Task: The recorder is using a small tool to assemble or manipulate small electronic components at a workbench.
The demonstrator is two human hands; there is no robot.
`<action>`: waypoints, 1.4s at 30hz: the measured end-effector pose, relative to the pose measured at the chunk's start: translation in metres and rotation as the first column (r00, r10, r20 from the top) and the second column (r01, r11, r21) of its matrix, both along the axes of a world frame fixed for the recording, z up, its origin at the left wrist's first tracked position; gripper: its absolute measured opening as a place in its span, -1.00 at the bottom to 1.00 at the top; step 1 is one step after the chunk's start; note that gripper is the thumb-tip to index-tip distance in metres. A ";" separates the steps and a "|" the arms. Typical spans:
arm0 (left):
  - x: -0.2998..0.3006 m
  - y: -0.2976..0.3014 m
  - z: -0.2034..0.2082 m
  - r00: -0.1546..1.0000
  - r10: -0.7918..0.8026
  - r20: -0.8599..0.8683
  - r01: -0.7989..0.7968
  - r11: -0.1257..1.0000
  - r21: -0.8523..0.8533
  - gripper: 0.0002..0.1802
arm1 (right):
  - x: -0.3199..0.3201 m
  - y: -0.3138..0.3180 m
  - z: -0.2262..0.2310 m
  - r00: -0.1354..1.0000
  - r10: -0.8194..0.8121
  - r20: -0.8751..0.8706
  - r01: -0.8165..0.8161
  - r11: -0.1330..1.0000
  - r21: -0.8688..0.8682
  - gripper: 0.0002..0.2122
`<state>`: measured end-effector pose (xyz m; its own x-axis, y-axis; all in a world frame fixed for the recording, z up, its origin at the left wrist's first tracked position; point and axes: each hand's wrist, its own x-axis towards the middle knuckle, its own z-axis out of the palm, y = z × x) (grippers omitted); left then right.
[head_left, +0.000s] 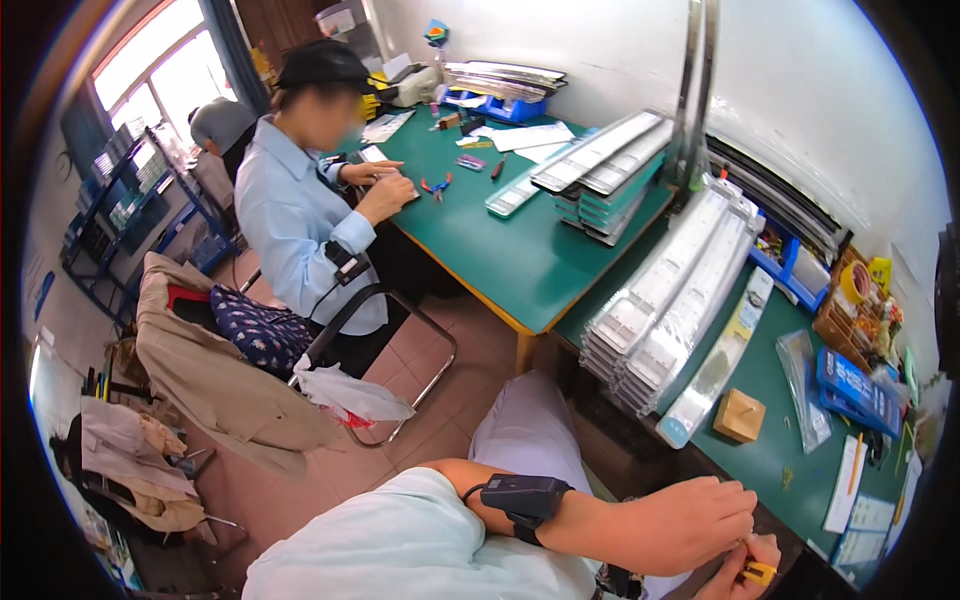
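My left hand [705, 515] is at the lower right, its fingers bent and drawn together at the tips. What they pinch, if anything, is hidden. Just below it and almost touching is my right hand [735, 578], partly cut off by the lower edge. Its fingers are closed around a small yellow piece with dark parts [758, 573], whose kind I cannot make out. Both hands are close to the table's front edge. A black box-shaped device [525, 497] is strapped to my left forearm.
Beyond my hands, the green table [690, 455] bears stacked long white panels [660, 290], a wooden block [740, 415], a blue box [858, 392] and clear plastic sleeves [803, 385]. A seated co-worker [310, 220] handles something at the other green table, near red-and-blue pliers [437, 187].
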<state>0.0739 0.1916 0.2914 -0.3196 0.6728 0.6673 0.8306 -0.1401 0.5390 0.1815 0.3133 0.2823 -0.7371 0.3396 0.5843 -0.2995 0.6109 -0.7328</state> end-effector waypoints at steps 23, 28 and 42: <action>-0.009 -0.022 0.006 0.999 -0.029 -0.036 0.036 0.979 0.201 -0.69 | -0.013 -0.002 -0.002 0.929 0.303 -0.211 -0.363 0.856 -0.368 -0.68; -0.008 -0.021 0.006 0.999 -0.035 -0.032 0.041 0.978 0.203 -0.70 | -0.013 0.000 0.000 0.902 0.382 -0.199 -0.429 0.838 -0.337 -0.69; -0.013 -0.012 0.001 0.995 -0.095 0.009 0.093 0.985 0.147 -0.79 | -0.018 0.004 -0.009 0.877 0.376 -0.300 -0.462 0.832 -0.307 -0.69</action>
